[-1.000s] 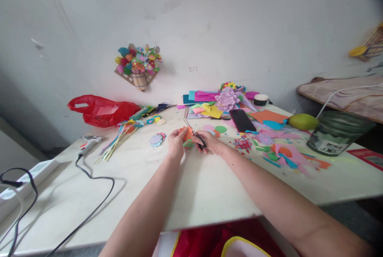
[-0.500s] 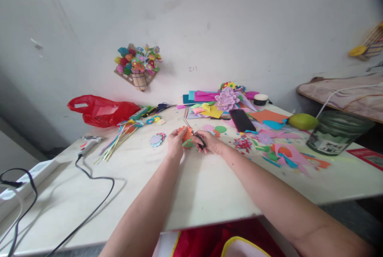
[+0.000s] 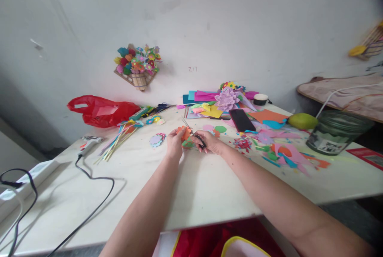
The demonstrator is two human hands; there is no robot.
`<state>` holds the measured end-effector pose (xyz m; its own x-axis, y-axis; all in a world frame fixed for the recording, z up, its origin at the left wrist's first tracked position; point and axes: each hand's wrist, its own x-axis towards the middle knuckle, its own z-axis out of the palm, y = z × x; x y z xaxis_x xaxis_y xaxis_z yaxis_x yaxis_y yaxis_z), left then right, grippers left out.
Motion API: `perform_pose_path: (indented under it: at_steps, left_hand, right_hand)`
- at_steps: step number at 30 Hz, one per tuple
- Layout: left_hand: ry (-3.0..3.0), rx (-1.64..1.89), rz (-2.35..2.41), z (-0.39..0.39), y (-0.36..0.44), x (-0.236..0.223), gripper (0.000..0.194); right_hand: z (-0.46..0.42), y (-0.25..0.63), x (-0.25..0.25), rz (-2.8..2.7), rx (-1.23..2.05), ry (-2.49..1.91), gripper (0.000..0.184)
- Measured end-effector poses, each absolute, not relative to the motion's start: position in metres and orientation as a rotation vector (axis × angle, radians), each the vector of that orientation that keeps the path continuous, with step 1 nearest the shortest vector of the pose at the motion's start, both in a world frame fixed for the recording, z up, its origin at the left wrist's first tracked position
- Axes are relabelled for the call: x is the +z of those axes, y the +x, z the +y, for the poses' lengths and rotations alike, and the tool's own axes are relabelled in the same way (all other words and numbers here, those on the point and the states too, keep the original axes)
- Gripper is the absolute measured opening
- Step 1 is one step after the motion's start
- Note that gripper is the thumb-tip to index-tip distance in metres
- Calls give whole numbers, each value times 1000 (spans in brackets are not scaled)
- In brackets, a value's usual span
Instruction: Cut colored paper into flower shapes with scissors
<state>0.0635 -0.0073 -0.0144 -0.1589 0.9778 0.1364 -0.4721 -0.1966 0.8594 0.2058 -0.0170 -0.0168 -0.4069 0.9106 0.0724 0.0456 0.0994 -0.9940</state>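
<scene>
Between the fingers of my left hand (image 3: 174, 142) is an orange flower-shaped cutout (image 3: 184, 132), its edge scalloped. My right hand (image 3: 208, 141) is closed around black-handled scissors (image 3: 198, 139), whose blades point up and left beside the orange cutout. A green piece (image 3: 188, 143) shows below the cutout, partly hidden by my hands. To the left lies a small stack of scalloped cutouts (image 3: 156, 140), a pale lilac one on top. Small red and blue scraps (image 3: 242, 143) form a heap right of my right hand.
A glue gun (image 3: 90, 144) with a black cord and a power strip (image 3: 30, 177) are at left. A red plastic bag (image 3: 104, 110) sits behind. At right are a phone (image 3: 242, 120), coloured scraps (image 3: 289, 157), a green fruit (image 3: 303, 121) and a glass jar (image 3: 332, 137).
The orange cutout and the scissor blades have shifted very slightly left. Both hands keep their hold, and the things on the table look unmoved.
</scene>
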Motion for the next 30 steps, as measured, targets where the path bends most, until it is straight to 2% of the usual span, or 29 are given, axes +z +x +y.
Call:
perform_pose_path:
  at_steps: [13,30]
  left_hand:
    - [909,1628,873,-6,60,-15,30]
    - [883,1643,842,-5,59,-16,35]
  right_hand:
    - [-22,206,-11,-1580,1427,-993,24]
    - [-21,206,-13,-1622,1423,-995,26]
